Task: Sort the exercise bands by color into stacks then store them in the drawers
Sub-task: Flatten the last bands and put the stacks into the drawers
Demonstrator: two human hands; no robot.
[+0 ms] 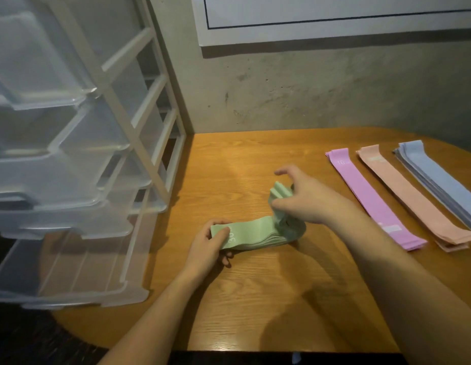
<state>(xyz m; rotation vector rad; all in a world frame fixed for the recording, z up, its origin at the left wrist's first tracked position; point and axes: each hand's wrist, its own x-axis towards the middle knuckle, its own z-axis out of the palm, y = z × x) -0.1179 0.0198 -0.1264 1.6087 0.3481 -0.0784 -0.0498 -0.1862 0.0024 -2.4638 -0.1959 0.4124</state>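
Here, wooden table [255,299] against concrete wall [308,96], both hands, left [202,248] and right [305,198], gripping green bands [251,233].

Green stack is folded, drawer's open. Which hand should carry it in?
Probably left. The left hand already grips the green bands at the end nearest the open bottom drawer; the right hand pinches the far end.

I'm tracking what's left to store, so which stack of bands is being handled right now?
The green stack: the left hand grips one end while the right hand folds the other end over. The pink, peach and blue stacks lie flat, untouched.
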